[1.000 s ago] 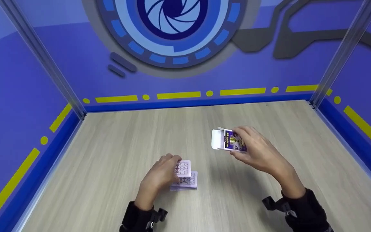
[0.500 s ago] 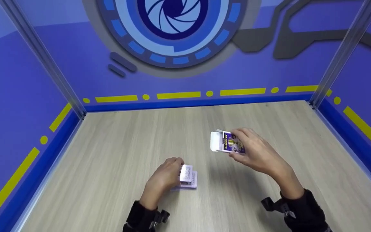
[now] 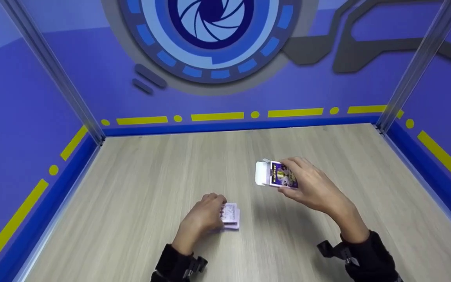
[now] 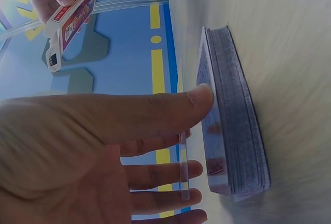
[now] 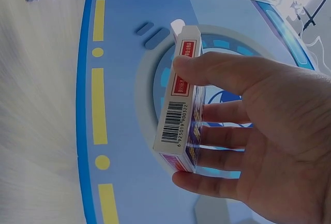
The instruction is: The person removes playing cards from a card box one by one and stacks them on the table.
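Observation:
A deck of playing cards (image 3: 229, 213) with a patterned pink-and-white back lies on the table, its upper part slightly offset from the cards below. My left hand (image 3: 204, 215) is at the deck's left side. In the left wrist view its thumb tip overlaps the top edge of the cards (image 4: 239, 115), and the other fingers stretch out straight beside them. Above the table to the right, my right hand (image 3: 311, 184) grips a purple and white card box (image 3: 283, 175) between thumb and fingers. The box's white end flap (image 3: 262, 173) hangs open, pointing left. A barcode side (image 5: 173, 123) shows in the right wrist view.
A light wood-grain table (image 3: 163, 168) spreads beneath both hands. Blue printed panels (image 3: 73, 78) with yellow dashes wall it in at the back and both sides, joined by metal corner posts (image 3: 417, 66).
My left hand has moved slightly right and toward me, lowering the raised upper cards onto the lower stack. My right hand, with the card box, has shifted only slightly.

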`<state>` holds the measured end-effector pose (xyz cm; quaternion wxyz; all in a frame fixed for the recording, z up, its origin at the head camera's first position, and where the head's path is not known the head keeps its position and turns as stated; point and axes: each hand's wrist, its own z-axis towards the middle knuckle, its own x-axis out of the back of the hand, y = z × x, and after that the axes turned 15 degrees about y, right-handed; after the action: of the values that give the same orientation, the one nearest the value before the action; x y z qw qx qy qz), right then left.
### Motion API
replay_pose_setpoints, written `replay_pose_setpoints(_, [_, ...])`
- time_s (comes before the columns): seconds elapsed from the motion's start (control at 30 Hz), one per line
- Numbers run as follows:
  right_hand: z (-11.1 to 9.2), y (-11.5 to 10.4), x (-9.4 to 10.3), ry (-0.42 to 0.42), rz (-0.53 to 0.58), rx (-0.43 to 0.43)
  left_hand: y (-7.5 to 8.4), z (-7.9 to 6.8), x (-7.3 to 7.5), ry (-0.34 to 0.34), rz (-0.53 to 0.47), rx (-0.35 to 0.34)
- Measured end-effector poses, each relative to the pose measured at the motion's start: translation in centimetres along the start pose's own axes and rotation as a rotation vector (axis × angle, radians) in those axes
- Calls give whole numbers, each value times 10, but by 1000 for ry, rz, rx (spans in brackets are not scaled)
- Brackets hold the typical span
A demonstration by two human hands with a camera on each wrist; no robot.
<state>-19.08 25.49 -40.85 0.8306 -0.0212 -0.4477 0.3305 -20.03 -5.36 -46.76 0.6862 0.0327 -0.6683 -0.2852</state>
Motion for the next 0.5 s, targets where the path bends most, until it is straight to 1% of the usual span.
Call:
replay_pose_setpoints(0.23, [-1,0,0,-8,2,-9,-1,0,-5,-6,12,-11])
replay_pose_setpoints(0.5, [-1,-1,0,-6,-5,-8,1,0,-7,-22,33,-14])
